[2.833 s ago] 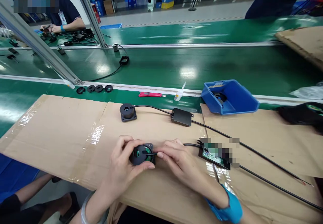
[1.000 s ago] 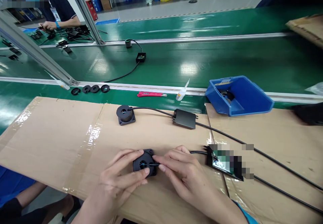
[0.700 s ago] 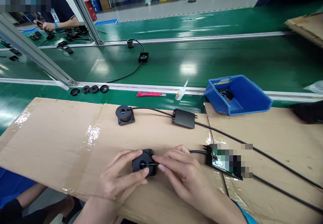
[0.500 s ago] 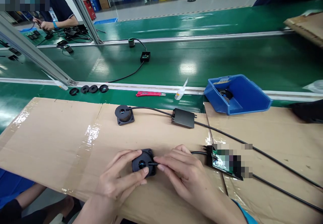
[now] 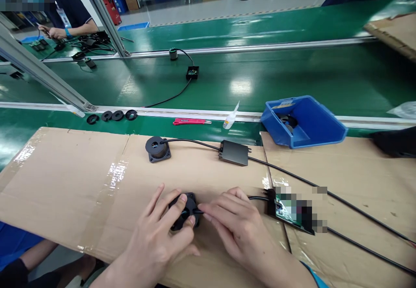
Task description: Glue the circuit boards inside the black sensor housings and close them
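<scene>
Left hand (image 5: 159, 231) on black housing (image 5: 186, 209) near cardboard edge (image 5: 81, 248) — open room leftward.

Pretty much everything here is green belt (image 5: 292, 80) and brown cardboard (image 5: 81, 179) with shiny clear tape stripes. At 12 o'clock from the hands sits a black round part (image 5: 157, 148) wired to a black box (image 5: 234, 152). Blue bin (image 5: 312, 125) at 2 o'clock, red knife (image 5: 191, 121) at 12, four black rings (image 5: 112, 116) at 11, all-black cables
</scene>
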`<state>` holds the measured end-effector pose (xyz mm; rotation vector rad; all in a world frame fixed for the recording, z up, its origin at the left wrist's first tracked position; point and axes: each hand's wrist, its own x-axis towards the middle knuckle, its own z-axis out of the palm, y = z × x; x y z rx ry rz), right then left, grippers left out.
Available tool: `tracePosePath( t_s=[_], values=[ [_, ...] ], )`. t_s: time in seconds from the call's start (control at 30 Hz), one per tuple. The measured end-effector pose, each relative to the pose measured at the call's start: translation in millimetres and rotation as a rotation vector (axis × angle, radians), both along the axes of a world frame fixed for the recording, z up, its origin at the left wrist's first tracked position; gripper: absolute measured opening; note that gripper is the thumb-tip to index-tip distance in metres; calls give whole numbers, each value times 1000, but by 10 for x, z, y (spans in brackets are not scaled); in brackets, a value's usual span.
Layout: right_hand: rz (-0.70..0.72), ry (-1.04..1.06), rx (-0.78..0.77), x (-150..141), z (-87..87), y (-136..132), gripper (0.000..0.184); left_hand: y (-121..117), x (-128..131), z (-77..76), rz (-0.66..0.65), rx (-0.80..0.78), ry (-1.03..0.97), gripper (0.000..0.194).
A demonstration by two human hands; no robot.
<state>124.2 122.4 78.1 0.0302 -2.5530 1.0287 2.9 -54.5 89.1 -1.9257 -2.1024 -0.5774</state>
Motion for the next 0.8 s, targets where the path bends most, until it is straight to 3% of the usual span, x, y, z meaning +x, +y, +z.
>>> tracePosePath(
  t_s=[0.07, 0.2, 0.37, 0.53, 0.67, 0.73, 0.8],
  values=[
    [-45, 30, 64, 15, 18, 10, 24, 37, 6, -42, 13, 31, -13, 9],
    [-133, 37, 78, 80, 74, 16, 18, 46, 4, -140, 76, 63, -177, 14],
    [-14, -434, -346, 124, 20, -61, 27, 92, 86, -276, 92, 226, -237, 11],
    [-86, -326, -750, 66, -90, -96, 64, 323, 143, -266, 130, 421, -290, 31],
    [-184, -316, -901, 43, -73, 3, 72, 527, -20, -90, 9, 334, -627, 43],
    [-210, -307, -884, 44, -64, 40, 75, 621, -101, -11, 49, 207, -886, 46],
    [-218, -287, -850, 46, -72, 50, 73, 699, -136, 26, 63, 66, -1023, 39]
  ],
)
